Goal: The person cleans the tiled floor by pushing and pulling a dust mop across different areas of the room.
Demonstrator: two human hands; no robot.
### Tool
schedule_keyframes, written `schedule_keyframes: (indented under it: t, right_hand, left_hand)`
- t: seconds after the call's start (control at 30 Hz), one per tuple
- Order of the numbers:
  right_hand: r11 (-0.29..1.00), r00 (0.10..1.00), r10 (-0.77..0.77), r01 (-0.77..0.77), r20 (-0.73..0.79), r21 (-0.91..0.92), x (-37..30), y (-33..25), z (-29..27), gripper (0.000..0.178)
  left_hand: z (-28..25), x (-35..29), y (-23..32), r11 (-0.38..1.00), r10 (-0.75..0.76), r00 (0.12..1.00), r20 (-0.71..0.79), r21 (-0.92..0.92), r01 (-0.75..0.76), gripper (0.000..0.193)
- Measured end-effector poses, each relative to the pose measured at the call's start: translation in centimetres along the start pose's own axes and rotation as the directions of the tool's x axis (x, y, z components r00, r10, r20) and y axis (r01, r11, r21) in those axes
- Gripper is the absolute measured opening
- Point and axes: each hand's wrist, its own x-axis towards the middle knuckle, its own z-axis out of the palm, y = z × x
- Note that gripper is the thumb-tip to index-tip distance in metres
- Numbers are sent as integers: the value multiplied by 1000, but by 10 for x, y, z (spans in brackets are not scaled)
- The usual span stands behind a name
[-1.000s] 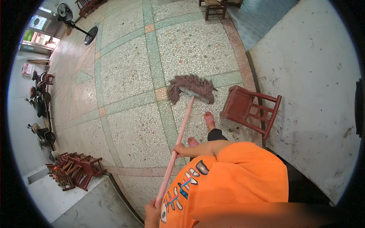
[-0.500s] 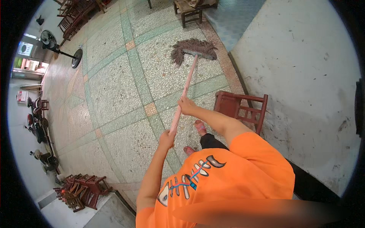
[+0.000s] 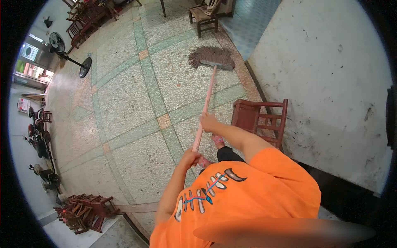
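Observation:
A mop with a wide head of brown-grey strands (image 3: 211, 56) lies against the speckled stone floor ahead of me. Its pale pink pole (image 3: 209, 93) slopes back toward my body. Lower down, my left hand (image 3: 190, 158) is wrapped round the pole near its end. My right hand (image 3: 209, 122) grips the same pole farther up, nearer the mop head. Both hands are closed, and the fingers' undersides are partly hidden.
Close on my right stands a red-brown wooden chair (image 3: 248, 118) by the pale wall (image 3: 322, 82). A small wooden chair (image 3: 204, 17) is beyond the mop head. Far left are a standing fan (image 3: 84, 67) and motorbikes (image 3: 39, 144); stacked chairs (image 3: 87, 211) sit lower left.
My hands have drawn back toward my body and slightly right, pulling the pole with them. The mop head has shifted a little nearer, its strands now swept toward the far side.

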Motion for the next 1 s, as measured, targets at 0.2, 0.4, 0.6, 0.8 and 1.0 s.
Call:
schedule_keyframes:
  t: [0.2,0.4,0.6,0.8,1.0]
  right_hand:
    - [942,945,-324,326,37,-78,-48,-117,46,42]
    - [843,755,-532,513,384,159,-77,-205,87,31]
    - [713,422,-654,622,627,325,-83,-245,88,31]
    - [680,399,-671,667,625,304,-56,-240,116,32]
    - [741,540,-669,538,512,401,-24,-206,50,28]
  left_hand:
    - [-66,-86,-116,869,40,958,-283,484,106,29]
    - [-84,-188,-193,819,187,907,-377,570,68,39]
    - [-90,-213,-213,815,116,881,-459,550,179,39]
    - [-93,-223,-217,789,74,851,-521,552,269,40]
    - [-93,-212,-132,716,40,823,-566,591,371,39]
